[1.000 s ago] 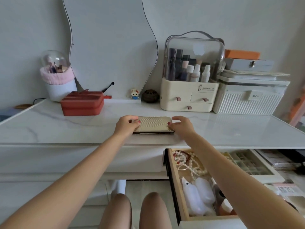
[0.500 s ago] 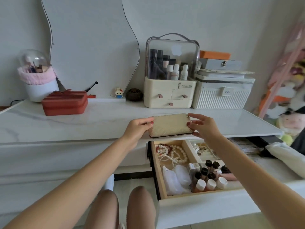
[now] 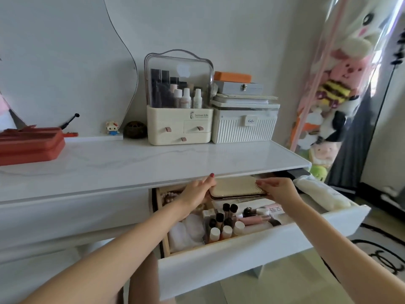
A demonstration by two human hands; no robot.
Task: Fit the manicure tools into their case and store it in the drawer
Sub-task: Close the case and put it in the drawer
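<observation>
Closed beige case [image 3: 235, 187] held level inside the open drawer [image 3: 252, 251], toward its back, just under the front edge of the white surface [image 3: 153, 163]. Left hand [image 3: 196, 194] fingers grasp its left end; right hand [image 3: 278, 189] fingers pinch its right end. Small bottles [image 3: 221, 227] stand nearer the drawer's front.

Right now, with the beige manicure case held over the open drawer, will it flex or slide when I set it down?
The manicure case looks stiff: held only at its ends by the left hand and right hand, it stays flat. Its textured top probably grips well. Being flat, it should not roll, though it could rock on the uneven items in the drawer.
</observation>
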